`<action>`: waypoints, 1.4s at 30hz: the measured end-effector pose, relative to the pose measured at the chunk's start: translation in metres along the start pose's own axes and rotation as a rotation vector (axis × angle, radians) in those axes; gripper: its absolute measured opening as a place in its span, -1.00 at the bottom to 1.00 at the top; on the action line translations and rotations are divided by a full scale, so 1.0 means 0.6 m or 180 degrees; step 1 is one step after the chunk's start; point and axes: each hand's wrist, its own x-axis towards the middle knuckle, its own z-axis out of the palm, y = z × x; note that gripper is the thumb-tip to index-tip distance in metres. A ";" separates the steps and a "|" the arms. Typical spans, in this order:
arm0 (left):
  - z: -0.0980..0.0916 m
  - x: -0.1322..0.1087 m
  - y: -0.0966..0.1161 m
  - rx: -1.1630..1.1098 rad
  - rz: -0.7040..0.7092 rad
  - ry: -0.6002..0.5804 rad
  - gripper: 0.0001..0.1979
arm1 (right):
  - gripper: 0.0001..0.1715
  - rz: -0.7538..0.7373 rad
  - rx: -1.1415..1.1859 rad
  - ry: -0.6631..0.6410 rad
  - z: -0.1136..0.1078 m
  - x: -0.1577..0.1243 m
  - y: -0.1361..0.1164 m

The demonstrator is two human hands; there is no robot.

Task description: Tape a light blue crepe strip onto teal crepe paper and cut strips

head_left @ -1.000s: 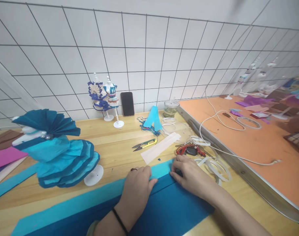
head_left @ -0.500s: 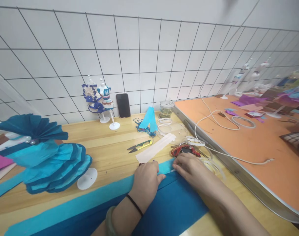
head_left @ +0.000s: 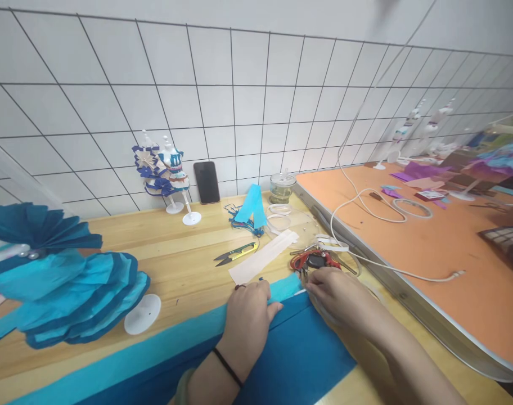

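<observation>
My left hand (head_left: 248, 315) lies on the seam where a dark blue crepe paper sheet (head_left: 298, 360) overlaps a light blue strip (head_left: 155, 349), fingers curled together and pressing down. My right hand (head_left: 338, 298) rests at the right end of the same seam, fingertips pinched on the paper's corner near a white tape strip. Both hands sit close together on the wooden table (head_left: 184, 264).
A blue paper-dress mannequin (head_left: 62, 281) stands at left. Thread snips (head_left: 235, 254), a white paper strip (head_left: 262, 257), red keys (head_left: 315, 261), a phone (head_left: 208, 182), small dress figures (head_left: 163, 174), a glass jar (head_left: 282, 187) lie behind. An orange table (head_left: 429, 247) with a white cable adjoins right.
The view has shifted left and down. Both hands have slid slightly along the seam toward its right end, staying on the paper.
</observation>
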 end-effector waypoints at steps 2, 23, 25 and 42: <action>-0.003 -0.001 0.005 0.0061 -0.0014 -0.0030 -0.81 | -0.64 0.0173 -0.0177 0.0053 0.000 0.004 0.009; 0.010 0.031 0.043 0.0164 0.0172 0.0026 -0.82 | -0.68 0.1183 -0.0392 0.0206 -0.001 0.012 0.078; 0.012 0.036 0.051 0.0168 0.0168 0.0027 -0.82 | -0.68 0.1209 -0.0384 0.0187 -0.002 0.012 0.080; 0.020 0.055 0.078 0.0119 -0.0053 0.0148 -0.72 | -0.58 0.1072 -0.0151 0.0548 0.001 0.012 0.070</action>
